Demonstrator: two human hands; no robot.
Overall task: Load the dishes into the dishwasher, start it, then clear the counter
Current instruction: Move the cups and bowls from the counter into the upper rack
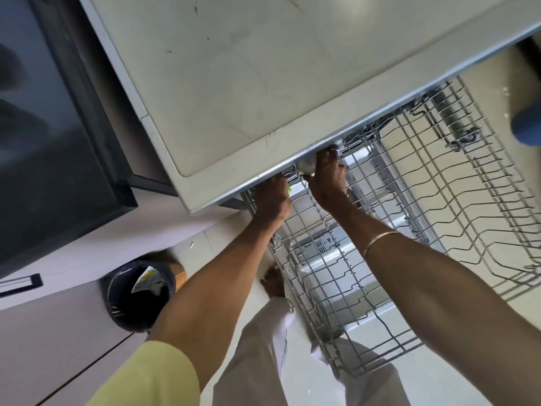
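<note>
Kitchen counter (248,83) | rack (424,215) bare | hands: left (272,197) grip unclear, right (326,178) grasps white dish (306,168)

I had two hands at work: my left hand (272,197) and my right hand (328,178). There was one wire dishwasher rack (409,230), one counter (248,83), one bin (137,294), and one bangle (379,241) on my wrist.
</note>
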